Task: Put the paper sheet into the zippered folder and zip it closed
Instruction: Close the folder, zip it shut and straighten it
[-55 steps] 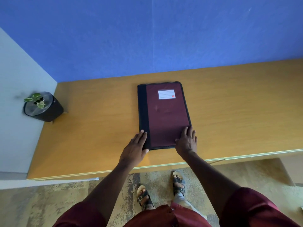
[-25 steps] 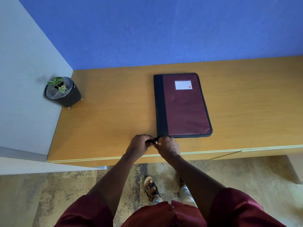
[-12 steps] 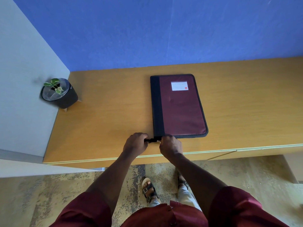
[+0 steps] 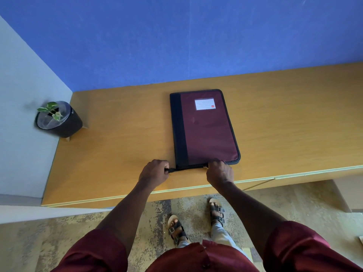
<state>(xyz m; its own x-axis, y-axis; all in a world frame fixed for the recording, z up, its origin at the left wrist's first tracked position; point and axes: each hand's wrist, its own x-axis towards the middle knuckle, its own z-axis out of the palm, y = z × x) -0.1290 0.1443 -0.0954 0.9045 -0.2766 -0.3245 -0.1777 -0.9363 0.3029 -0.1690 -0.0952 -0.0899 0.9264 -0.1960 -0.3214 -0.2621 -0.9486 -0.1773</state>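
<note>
The zippered folder [image 4: 206, 128], a flat maroon fabric case with a black spine strip down its left side and black piping round the rim, lay closed on the orange-brown wooden worktop [image 4: 284, 118], its near short edge close to the worktop's front edge. A small white label [image 4: 204, 104] with ruled lines and a little red mark sat near the far end of the cover. No paper sheet showed anywhere; I could not tell whether it was inside.

Along the near edge ran the zip. My left hand [image 4: 154, 173] was curled into a loose fist just off the folder's near left corner, its fingers [image 4: 165, 166] closed around the short black tab [image 4: 172, 170] that stuck out past that corner. My right hand [image 4: 220, 173] rested at the same edge, further right, short of the near right corner, its fingers [image 4: 213, 163] pinched together on the small metal zip pull [image 4: 205, 167]. Both forearms reached in from below, dark red sleeves pushed up past the elbows.

Well apart to the left, at the worktop's far left end, stood a round black pot [image 4: 60, 122] on small wooden feet, holding a little green-and-white leafed plant [image 4: 51, 110]. Behind the worktop rose a blue wall [image 4: 176, 40], with a pale panel [image 4: 21, 124] to the left. Below the front edge were my sandalled feet [image 4: 196, 220] on mottled brownish carpet [image 4: 49, 242].
</note>
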